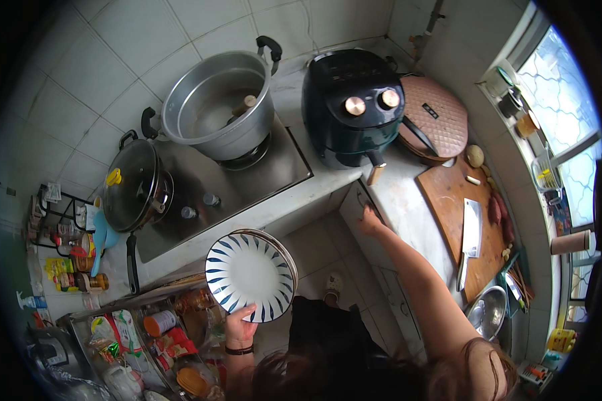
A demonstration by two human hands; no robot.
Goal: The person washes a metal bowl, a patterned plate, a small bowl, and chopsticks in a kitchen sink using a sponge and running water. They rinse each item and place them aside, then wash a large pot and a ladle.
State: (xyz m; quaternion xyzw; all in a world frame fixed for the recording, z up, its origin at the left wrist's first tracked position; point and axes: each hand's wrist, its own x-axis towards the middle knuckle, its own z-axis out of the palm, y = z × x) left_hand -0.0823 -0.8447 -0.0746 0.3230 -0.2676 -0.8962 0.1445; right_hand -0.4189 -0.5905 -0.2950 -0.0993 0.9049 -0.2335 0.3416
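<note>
My left hand [241, 328] grips the near rim of a small stack of plates, its thumb on top. The upper plate [250, 277] is white with blue leaf-shaped strokes round its rim. Stretched out to the right, my right hand [368, 220] is at the handle of a pale cabinet door [355, 203] under the counter corner; how its fingers sit on the handle is not clear. Just above that hand stands a dark green air fryer [353, 110] with two copper-coloured knobs and a handle that juts over the counter edge.
A large aluminium pot [218, 103] and a lidded frying pan [133, 185] stand on the gas stove [241, 193]. A cleaver [471, 230] lies on a wooden cutting board [439, 200] at right. At lower left, an open drawer [88, 346] holds packets and jars.
</note>
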